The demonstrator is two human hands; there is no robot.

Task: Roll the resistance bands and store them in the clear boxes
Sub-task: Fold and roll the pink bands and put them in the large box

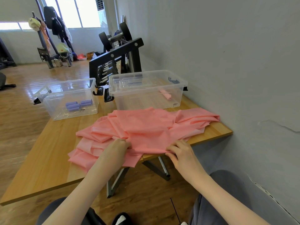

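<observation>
The left hand and the right hand each pinch the near edge of the top pink resistance band, which lies heaped on the wooden table, stretching away toward the right clear box.

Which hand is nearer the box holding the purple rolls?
The left. The left hand grips the pink bands at the table's middle, below and right of that box. The right hand pinches the bands' near edge, farther right.
</observation>
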